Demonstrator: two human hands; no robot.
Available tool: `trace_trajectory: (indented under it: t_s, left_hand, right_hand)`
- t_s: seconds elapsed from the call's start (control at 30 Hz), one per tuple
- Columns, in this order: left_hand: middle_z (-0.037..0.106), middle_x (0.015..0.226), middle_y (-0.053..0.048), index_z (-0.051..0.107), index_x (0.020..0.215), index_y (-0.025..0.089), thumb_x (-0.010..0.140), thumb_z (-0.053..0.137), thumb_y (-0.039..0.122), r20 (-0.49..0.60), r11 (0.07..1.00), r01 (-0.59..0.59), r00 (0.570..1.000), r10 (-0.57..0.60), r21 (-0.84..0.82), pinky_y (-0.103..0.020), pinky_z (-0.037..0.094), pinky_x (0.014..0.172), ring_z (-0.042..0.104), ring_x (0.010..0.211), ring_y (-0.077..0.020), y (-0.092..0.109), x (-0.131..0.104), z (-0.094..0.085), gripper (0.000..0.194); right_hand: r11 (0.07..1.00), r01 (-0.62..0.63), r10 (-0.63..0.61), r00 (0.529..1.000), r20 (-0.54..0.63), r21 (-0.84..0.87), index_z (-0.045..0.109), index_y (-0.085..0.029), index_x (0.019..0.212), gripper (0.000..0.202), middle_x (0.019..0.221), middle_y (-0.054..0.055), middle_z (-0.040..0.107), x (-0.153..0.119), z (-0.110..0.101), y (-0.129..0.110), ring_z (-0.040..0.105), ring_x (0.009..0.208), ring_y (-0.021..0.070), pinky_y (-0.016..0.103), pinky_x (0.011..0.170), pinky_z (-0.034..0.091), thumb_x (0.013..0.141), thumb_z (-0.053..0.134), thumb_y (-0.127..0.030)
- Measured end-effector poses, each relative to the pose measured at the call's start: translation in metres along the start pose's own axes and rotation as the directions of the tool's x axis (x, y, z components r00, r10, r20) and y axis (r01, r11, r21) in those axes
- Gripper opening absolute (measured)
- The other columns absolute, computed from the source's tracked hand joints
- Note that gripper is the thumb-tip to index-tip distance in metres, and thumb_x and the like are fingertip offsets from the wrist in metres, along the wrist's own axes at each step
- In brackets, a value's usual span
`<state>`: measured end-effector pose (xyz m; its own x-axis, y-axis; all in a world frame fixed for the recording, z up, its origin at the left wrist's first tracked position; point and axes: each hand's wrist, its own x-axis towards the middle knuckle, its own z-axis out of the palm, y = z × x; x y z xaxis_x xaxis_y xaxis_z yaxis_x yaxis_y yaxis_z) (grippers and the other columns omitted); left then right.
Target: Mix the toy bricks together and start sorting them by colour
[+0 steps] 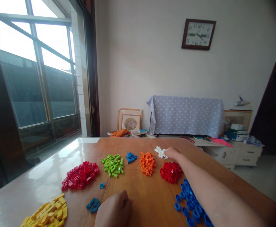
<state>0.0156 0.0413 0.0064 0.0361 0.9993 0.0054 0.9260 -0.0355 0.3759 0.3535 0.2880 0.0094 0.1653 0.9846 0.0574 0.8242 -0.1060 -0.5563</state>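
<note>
Touching white bricks (160, 152) on counter (138, 195): right hand (173, 154), the nearer one. Pile at its 9 o'clock, long axis 10-to-4. Right grip hidden, can't tell; left hand (115, 208) curled, contents unclear.

Pale wall (138, 63) with framed clock (198, 34), daylit window (41, 63) at left.

- The left hand (115, 207) is showing bare skin and rounded knuckles.
- The right hand (172, 153) is appearing bare too.
- The right forearm (207, 190) is showing bare, smooth skin and is widening from a narrower wrist (180, 159).
</note>
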Motion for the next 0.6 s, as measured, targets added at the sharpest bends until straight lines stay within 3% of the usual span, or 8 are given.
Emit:
trace_trajectory:
  t_s: [0.23, 0.47, 0.6]
  left_hand:
    - [0.074, 0.083, -0.001, 0.06, 0.077, 0.024, 0.092, 0.049, 0.044, -0.013, 1.0, -0.01, 1.0, 0.01, -0.016, -0.026, 0.031, 0.06, 0.067, 0.079, -0.0192, 0.0, -0.001, 0.0, 0.027]
    - [0.074, 0.084, -0.001, 0.06, 0.076, 0.024, 0.091, 0.05, 0.044, -0.01, 1.0, -0.009, 1.0, 0.009, -0.008, -0.026, 0.031, 0.061, 0.067, 0.079, -0.0185, -0.001, -0.001, 0.001, 0.027]
    - [0.074, 0.084, -0.001, 0.061, 0.077, 0.025, 0.092, 0.05, 0.044, -0.022, 1.0, -0.016, 1.0, 0.016, -0.022, -0.026, 0.031, 0.061, 0.067, 0.08, -0.0187, -0.003, -0.002, 0.004, 0.027]
  right_hand:
    - [0.999, 0.035, -0.034, 0.999, 0.028, -0.026, 0.073, -0.018, 0.069, 0.019, 0.061, 0.004, 0.069, -0.012, 0.008, -0.012, 0.061, 0.062, 0.0159, 0.023, 0.056, 0.036, 0.076, 0.068, -0.035]
    - [0.979, 0.206, -0.205, 0.977, -0.06, 0.002, 0.071, -0.02, 0.072, 0.02, 0.078, 0.001, 0.072, -0.015, 0.037, -0.051, 0.059, 0.076, 0.0151, 0.022, 0.061, 0.033, 0.082, 0.061, -0.034]
    - [0.97, 0.232, -0.227, 0.971, -0.071, 0.077, 0.073, -0.02, 0.082, 0.026, 0.082, 0.001, 0.074, -0.006, 0.031, -0.053, 0.061, 0.078, 0.0153, 0.021, 0.064, 0.037, 0.087, 0.058, -0.041]
